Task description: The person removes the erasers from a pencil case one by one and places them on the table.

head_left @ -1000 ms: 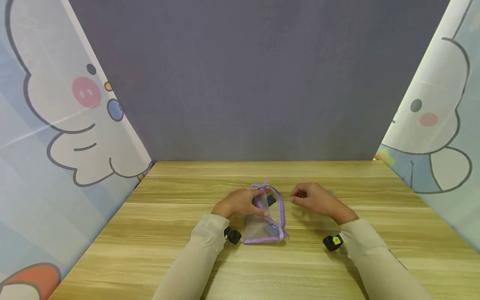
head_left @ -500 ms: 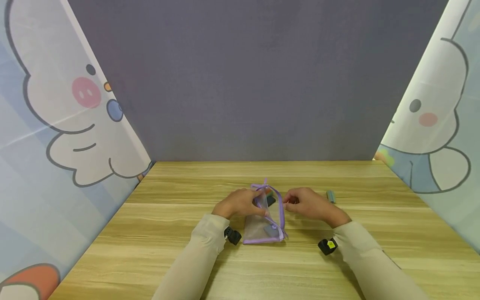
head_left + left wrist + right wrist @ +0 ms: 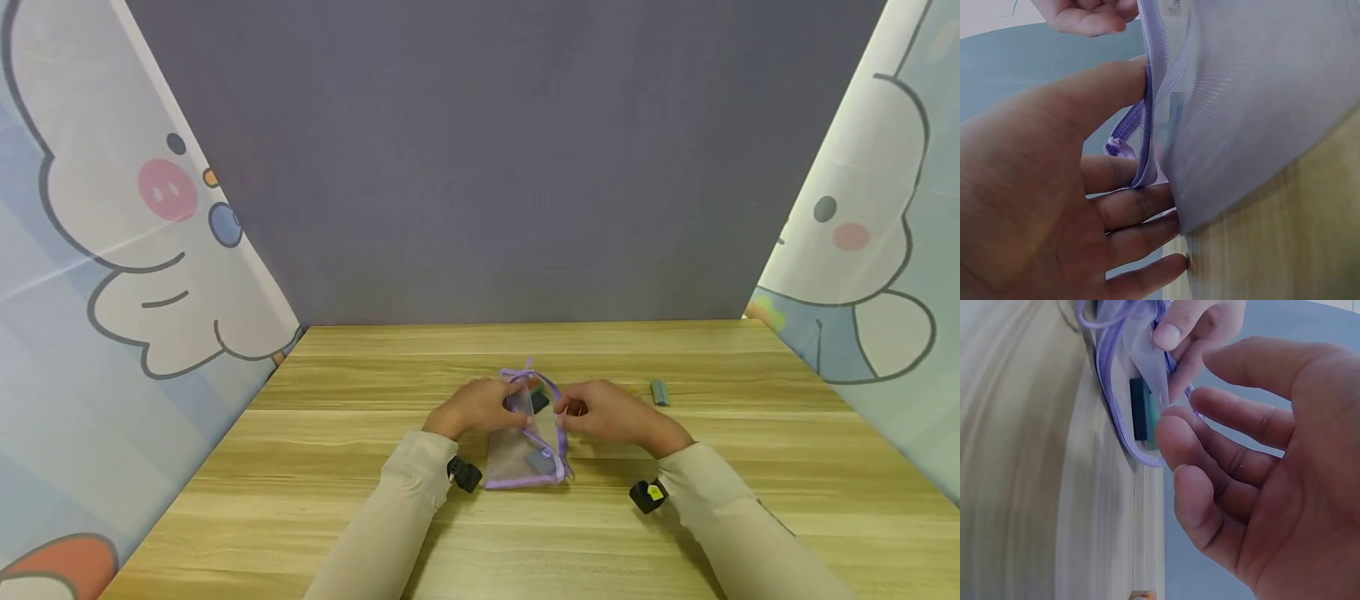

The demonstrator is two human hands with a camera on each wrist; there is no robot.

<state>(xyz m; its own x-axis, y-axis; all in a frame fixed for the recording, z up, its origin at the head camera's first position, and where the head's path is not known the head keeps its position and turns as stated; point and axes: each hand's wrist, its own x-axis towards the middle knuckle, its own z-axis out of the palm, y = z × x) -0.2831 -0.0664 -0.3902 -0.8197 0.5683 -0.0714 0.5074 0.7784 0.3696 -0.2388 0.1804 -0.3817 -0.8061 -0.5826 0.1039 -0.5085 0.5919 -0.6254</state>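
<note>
A sheer mesh drawstring bag [image 3: 510,458] with purple trim lies on the table, its mouth spread. My left hand [image 3: 480,406] pinches the upper layer at the rim between thumb and forefinger; the left wrist view shows the trim [image 3: 1150,119] in that pinch. At the opposite side of the mouth is my right hand [image 3: 611,411], fingers loosely bent. Nothing shows between its fingers in the right wrist view. Inside the bag are a dark block [image 3: 1139,409], a green piece [image 3: 1154,415] beside it, and a grey-blue piece [image 3: 538,461] seen through the mesh.
A blue-green block [image 3: 660,392] lies on the wooden table [image 3: 300,483] beyond my right hand. Near it is a small orange-yellow item [image 3: 1143,595], mostly hidden. A dark grey panel [image 3: 517,167] stands at the back, with cartoon-printed sheets on both sides.
My right hand has moved left to the bag's mouth, uncovering the blue-green block and part of the orange-yellow item. My left hand keeps its pinch on the bag.
</note>
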